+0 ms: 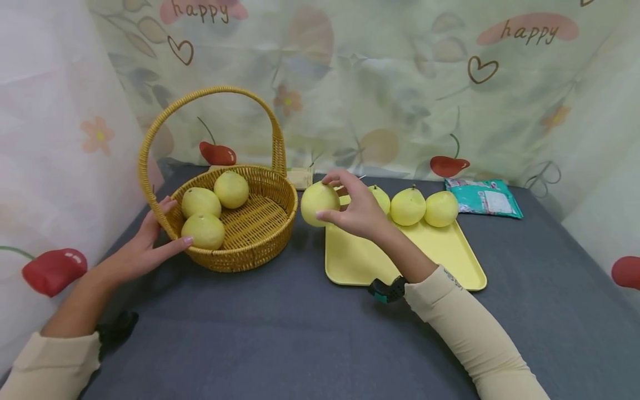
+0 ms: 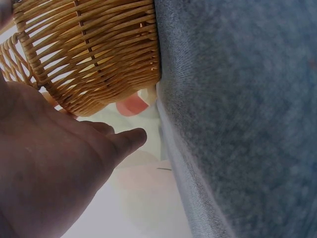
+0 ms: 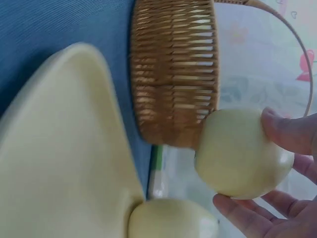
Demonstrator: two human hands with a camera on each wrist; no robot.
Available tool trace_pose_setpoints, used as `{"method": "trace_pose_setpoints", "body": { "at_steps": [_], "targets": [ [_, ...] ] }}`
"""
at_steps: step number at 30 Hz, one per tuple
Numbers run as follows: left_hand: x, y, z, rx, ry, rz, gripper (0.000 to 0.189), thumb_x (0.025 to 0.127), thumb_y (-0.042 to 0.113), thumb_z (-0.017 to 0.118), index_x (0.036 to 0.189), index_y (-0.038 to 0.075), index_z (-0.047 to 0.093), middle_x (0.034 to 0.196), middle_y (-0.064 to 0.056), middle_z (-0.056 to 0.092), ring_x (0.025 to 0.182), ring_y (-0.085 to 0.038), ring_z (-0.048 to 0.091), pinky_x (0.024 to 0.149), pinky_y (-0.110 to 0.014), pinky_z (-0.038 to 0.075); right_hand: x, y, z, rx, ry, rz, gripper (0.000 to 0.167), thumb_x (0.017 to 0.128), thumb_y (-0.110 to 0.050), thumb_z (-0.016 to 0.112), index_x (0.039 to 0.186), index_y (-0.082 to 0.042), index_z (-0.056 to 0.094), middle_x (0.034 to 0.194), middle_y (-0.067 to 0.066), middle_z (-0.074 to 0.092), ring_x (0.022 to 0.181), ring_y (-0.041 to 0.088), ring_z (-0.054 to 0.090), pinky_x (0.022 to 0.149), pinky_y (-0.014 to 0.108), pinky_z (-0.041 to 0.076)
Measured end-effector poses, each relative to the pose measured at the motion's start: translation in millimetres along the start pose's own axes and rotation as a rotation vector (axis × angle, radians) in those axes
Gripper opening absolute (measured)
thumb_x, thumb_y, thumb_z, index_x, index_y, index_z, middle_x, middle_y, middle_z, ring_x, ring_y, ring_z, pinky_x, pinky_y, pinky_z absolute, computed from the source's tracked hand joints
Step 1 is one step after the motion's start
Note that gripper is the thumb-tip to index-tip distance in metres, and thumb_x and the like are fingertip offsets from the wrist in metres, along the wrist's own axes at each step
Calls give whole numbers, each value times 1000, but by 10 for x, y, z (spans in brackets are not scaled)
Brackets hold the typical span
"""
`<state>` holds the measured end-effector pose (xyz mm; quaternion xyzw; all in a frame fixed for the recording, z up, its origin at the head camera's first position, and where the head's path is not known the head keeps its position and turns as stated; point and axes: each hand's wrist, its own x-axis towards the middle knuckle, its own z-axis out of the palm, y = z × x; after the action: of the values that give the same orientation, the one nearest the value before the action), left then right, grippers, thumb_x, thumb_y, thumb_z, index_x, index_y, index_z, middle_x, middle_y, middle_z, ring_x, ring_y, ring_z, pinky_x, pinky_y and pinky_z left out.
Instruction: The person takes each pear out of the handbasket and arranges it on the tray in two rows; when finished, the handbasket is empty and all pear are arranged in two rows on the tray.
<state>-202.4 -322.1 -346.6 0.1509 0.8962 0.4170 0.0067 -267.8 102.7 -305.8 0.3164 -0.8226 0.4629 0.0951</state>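
Observation:
My right hand (image 1: 357,208) holds a round pale yellow pear (image 1: 319,204) between thumb and fingers, above the gap between basket and tray. In the right wrist view, the held pear (image 3: 242,153) appears in front of the basket's side. A wicker basket (image 1: 250,260) with a tall arched handle has three pears inside, including one at the near left (image 1: 203,231). My left hand (image 1: 142,247) touches the basket's left side, thumb at the near rim, fingers near the handle's base. In the left wrist view, the left hand (image 2: 54,153) has its fingers extended alongside the wicker.
A yellow tray (image 1: 400,261) stands right of the basket, with three pears along its back edge, one at the right (image 1: 441,209). Behind it lies a teal packet (image 1: 484,197). A dark grey cloth (image 1: 260,333) covers the table, and printed curtains (image 1: 350,83) hang behind.

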Motion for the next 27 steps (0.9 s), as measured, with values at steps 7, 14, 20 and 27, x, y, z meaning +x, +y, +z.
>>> {"method": "trace_pose_setpoints", "body": {
  "at_steps": [7, 14, 20, 27],
  "targets": [
    [0, -2, 0, 6, -3, -15, 92, 99, 23, 63, 159, 5, -4, 163, -22, -17, 147, -49, -8, 106, -77, 7, -158, 122, -138, -149, -21, 11, 55, 78, -13, 88, 123, -4, 57, 122, 13, 58, 109, 29, 56, 89, 42, 51],
    [0, 15, 6, 7, -7, -19, 92, 98, 24, 62, 159, 5, -4, 163, -22, -16, 146, -50, -8, 105, -78, 7, -268, 213, -186, -202, -49, 47, 53, 76, -13, 87, 119, -4, 57, 116, 13, 57, 107, 28, 54, 94, 48, 47],
    [1, 31, 0, 6, -9, -28, 93, 98, 25, 62, 160, 7, -5, 163, -21, -17, 146, -50, -8, 105, -78, 7, -309, 248, -159, -237, -68, 68, 53, 75, -15, 87, 119, -6, 58, 114, 13, 58, 106, 28, 54, 93, 46, 47],
    [3, 36, 0, 11, -14, -37, 92, 98, 25, 62, 159, 6, -5, 163, -21, -17, 146, -50, -8, 105, -78, 7, -329, 286, -128, -280, -90, 65, 52, 75, -16, 87, 117, -7, 58, 112, 11, 58, 105, 27, 53, 91, 43, 46]
  ]
}}
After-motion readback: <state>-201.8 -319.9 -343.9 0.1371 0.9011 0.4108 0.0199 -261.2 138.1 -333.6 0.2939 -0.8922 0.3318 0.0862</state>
